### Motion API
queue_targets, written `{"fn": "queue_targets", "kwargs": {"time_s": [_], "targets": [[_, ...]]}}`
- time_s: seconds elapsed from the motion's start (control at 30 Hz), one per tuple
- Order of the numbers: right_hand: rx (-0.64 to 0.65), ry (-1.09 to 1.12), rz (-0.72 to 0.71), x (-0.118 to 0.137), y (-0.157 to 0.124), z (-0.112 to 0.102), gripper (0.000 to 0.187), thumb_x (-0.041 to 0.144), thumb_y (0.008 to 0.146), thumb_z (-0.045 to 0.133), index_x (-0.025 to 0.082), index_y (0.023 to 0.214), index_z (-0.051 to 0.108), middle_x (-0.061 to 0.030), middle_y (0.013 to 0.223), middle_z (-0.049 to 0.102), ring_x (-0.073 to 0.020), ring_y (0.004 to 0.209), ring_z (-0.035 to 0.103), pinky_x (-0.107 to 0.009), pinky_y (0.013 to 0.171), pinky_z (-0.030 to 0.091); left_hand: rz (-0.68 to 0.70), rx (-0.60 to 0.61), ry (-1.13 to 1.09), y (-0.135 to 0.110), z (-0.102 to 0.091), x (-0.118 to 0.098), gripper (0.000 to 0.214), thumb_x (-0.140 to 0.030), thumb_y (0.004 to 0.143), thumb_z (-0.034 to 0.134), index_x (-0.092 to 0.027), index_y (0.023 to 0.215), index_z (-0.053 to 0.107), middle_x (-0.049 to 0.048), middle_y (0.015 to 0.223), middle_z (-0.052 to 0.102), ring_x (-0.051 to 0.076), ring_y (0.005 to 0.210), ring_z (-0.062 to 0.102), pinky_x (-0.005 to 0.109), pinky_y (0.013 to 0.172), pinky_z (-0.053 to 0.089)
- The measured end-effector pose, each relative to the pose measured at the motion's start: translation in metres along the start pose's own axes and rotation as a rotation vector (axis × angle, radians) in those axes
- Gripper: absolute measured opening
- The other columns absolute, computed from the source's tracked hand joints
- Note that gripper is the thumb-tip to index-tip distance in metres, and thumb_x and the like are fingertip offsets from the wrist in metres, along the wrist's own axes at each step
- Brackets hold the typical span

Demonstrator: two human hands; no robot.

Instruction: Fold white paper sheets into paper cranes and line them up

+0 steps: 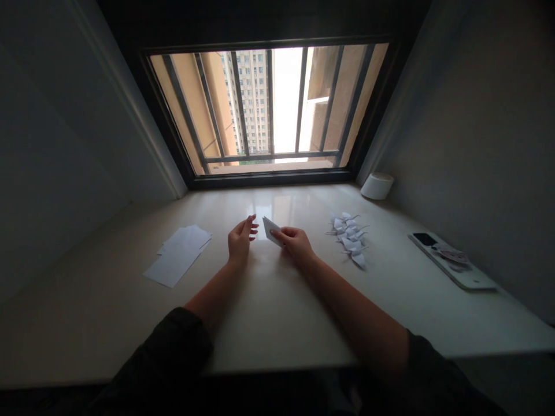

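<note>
A folded piece of white paper [272, 230] is pinched in my right hand [295, 242], its layered edge tilted up and to the left. My left hand [241, 238] hovers just left of that paper without touching it. Its fingers are half curled and spread apart, with nothing visible in them. To the left lies a small pile of white paper sheets [176, 260], overlapping one another. On the right, several folded white paper cranes [349, 234] sit close together in a cluster.
A phone [453, 263] in a pale case lies at the right by the wall. Behind it a white cylindrical object [377, 186] stands near the window corner. The barred window [269, 179] closes off the back of the pale counter [277, 323], whose front edge is near me.
</note>
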State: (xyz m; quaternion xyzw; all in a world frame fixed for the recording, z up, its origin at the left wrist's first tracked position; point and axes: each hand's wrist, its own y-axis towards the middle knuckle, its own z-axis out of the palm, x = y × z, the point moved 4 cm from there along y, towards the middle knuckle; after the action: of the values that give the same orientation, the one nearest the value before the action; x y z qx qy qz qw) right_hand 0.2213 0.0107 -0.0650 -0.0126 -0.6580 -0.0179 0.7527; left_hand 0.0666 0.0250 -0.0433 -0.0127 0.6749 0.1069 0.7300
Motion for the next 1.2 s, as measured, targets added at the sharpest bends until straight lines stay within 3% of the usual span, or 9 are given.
{"fn": "queue_targets", "kwargs": {"time_s": [0.17,0.33,0.5,0.73,1.03,1.2], "targets": [[-0.099,0.100,-0.002,-0.002,0.003,-0.007,0.036,0.052,0.060,0.070,0.017,0.065,0.067,0.0017,0.051,0.053,-0.0086,0.044,0.039,-0.024,0.042,0.028,0.016,0.223,0.111,-0.005,0.012,0.005,0.045,-0.053,0.063,0.069,-0.016,0.087,0.072,0.0089,0.083,0.070,0.019,0.075,0.062,0.026,0.062,0.046],[-0.067,0.053,-0.066,0.003,0.002,-0.006,0.035,0.051,0.060,0.071,0.016,0.064,0.069,0.0002,0.054,0.057,-0.0094,0.050,0.044,-0.024,0.048,0.032,0.072,0.225,0.177,-0.007,0.011,0.006,0.040,-0.051,0.065,0.067,-0.016,0.081,0.073,0.0074,0.076,0.071,0.020,0.075,0.063,0.028,0.064,0.046],[-0.129,0.007,-0.067,0.004,0.004,-0.010,0.036,0.051,0.059,0.071,0.016,0.069,0.071,-0.0018,0.061,0.063,-0.0120,0.056,0.050,-0.025,0.055,0.039,0.080,0.244,0.224,-0.004,0.009,0.007,0.040,-0.052,0.066,0.066,-0.016,0.081,0.072,0.0074,0.077,0.071,0.020,0.077,0.064,0.028,0.065,0.046],[-0.127,0.047,-0.088,0.003,0.005,-0.011,0.032,0.049,0.059,0.072,0.017,0.058,0.067,0.0009,0.054,0.058,-0.0105,0.054,0.047,-0.025,0.056,0.039,0.121,0.261,0.279,-0.004,0.010,0.007,0.038,-0.052,0.069,0.064,-0.016,0.081,0.071,0.0069,0.080,0.070,0.020,0.078,0.063,0.028,0.067,0.046],[-0.144,0.167,-0.102,0.003,0.003,-0.008,0.031,0.047,0.062,0.071,0.018,0.056,0.064,0.0013,0.055,0.056,-0.0101,0.055,0.045,-0.025,0.057,0.036,0.118,0.362,0.206,-0.008,0.017,0.008,0.038,-0.051,0.073,0.059,-0.016,0.083,0.070,0.0054,0.077,0.068,0.018,0.075,0.062,0.028,0.068,0.047],[-0.134,0.210,-0.082,-0.001,0.004,-0.008,0.031,0.048,0.062,0.071,0.018,0.056,0.063,0.0017,0.055,0.054,-0.0099,0.054,0.044,-0.025,0.056,0.036,0.153,0.357,0.247,-0.009,0.017,0.005,0.035,-0.050,0.073,0.061,-0.016,0.078,0.069,0.0049,0.074,0.068,0.018,0.072,0.062,0.027,0.067,0.047]]}}
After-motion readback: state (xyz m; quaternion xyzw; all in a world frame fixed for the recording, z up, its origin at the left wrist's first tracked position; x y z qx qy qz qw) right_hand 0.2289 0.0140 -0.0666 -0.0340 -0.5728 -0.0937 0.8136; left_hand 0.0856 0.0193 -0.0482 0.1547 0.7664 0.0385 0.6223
